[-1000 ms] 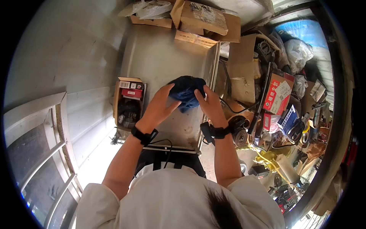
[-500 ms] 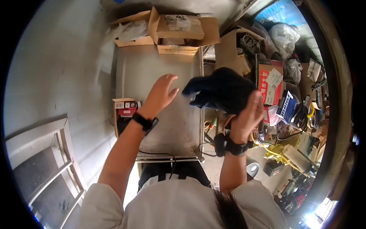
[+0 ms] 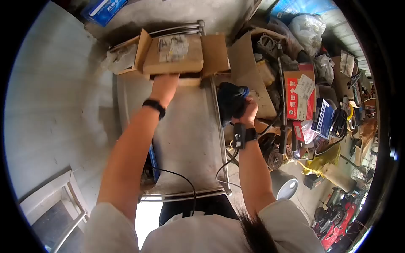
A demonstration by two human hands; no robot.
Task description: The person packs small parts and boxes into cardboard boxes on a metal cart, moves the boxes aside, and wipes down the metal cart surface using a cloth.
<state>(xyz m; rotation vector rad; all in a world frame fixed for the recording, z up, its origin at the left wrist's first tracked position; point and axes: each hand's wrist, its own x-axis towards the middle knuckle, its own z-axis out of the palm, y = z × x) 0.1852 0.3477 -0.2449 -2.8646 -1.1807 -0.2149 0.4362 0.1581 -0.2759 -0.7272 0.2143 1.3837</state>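
Note:
The dark blue cloth [image 3: 230, 101] hangs bunched at the right edge of the metal table [image 3: 185, 143]. My right hand [image 3: 249, 110] grips it, fingers closed round its right side. At the table's far end, my left hand [image 3: 166, 87] reaches to the front of the open cardboard box [image 3: 174, 55]; its fingers are hidden beneath the box's raised top flap. Black bands are on both my wrists.
Plastic wrapping [image 3: 122, 59] lies in another carton at the far left. To the right are a red-and-white box [image 3: 300, 95], a blue box [image 3: 323, 116] and a belt roll [image 3: 273, 157]. A black cable [image 3: 190, 181] crosses the table's near part.
The cloth moved from over the table to its right edge, now in my right hand. My left hand left the cloth and reached forward to the cardboard box.

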